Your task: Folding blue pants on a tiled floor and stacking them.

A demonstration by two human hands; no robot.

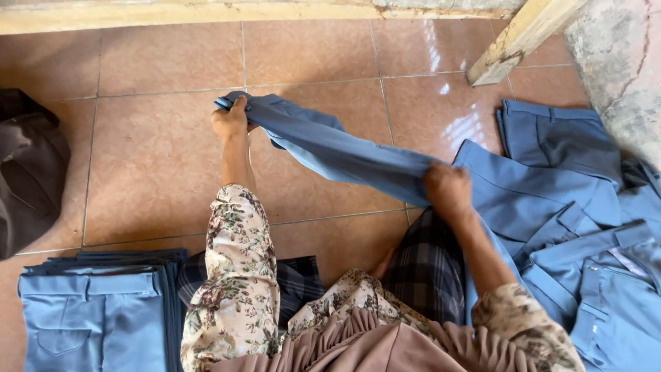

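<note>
A pair of blue trousers [330, 148] is stretched out above the tiled floor between both my hands. My left hand [231, 120] grips the far end of the garment, at the upper middle of the view. My right hand [447, 189] holds the same trousers further along, near my knee, where the cloth runs into a heap. Both arms wear floral sleeves.
A loose heap of blue trousers [578, 227] lies at the right. A neat folded stack of blue trousers [93, 310] sits at the lower left. A dark brown cloth [31, 172] lies at the left edge. A wooden beam [520, 38] and a concrete wall [620, 62] stand at the upper right.
</note>
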